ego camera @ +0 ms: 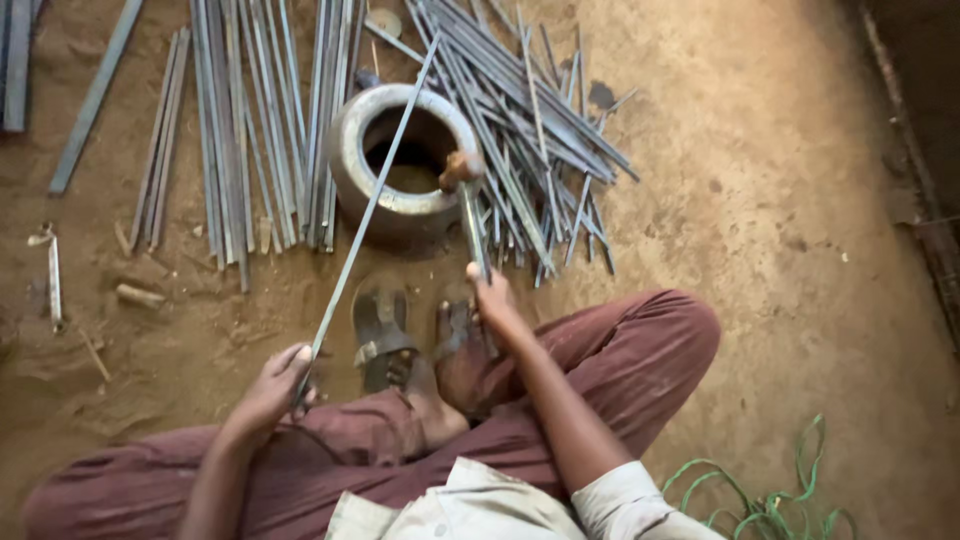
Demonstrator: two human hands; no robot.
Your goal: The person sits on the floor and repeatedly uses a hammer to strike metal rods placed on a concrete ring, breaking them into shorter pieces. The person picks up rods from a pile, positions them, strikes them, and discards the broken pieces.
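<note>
Nearest me, left hand (272,385) clenched the near end of a long metal rod (368,205), whose axis ran toward one o'clock across the ring-shaped anvil (352,150); right hand (492,300) gripped the hammer (463,180), poised at twelve o'clock, just beside the rod.

The person wears loose maroon cloth trousers (610,350), a pale cream short-sleeved shirt (480,505) just below them, and dark strapped sandals (385,335) beside the trouser knees; forearms bare.
</note>
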